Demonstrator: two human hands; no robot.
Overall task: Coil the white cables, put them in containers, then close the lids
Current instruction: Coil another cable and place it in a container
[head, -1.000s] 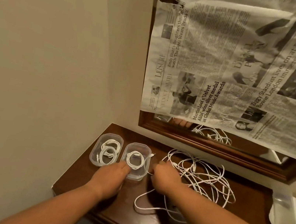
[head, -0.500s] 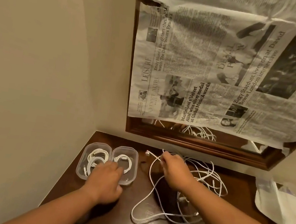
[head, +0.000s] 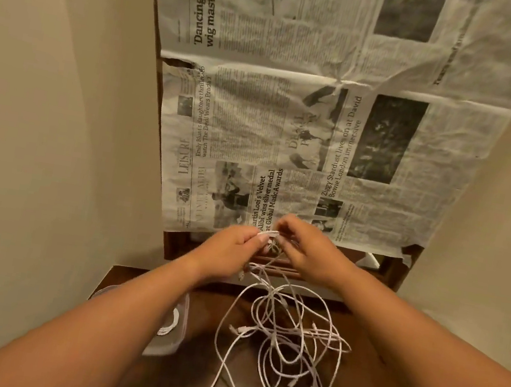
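Two hands were raised above the bench [head: 204, 315], before a newspaper [head: 309, 118] hung on the wall. Left hand [head: 231, 250]: grip pinched a strand of the white cables [head: 272, 341]. Right hand [head: 308, 252]: grip curled just beside it, apparently pinching the same strand, though blur hid the fingertips. The remaining cables trailed down in a loose tangle onto the bench. One clear container [head: 171, 344], left of the tangle, held a coiled cable [head: 169, 325] and was partly hidden under the left forearm.

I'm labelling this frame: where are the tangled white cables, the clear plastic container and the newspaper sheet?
tangled white cables [head: 273, 336]: head view, strands crossing mid-heap.
clear plastic container [head: 177, 341]: head view, its right wall.
newspaper sheet [head: 246, 115]: head view, printed text columns.
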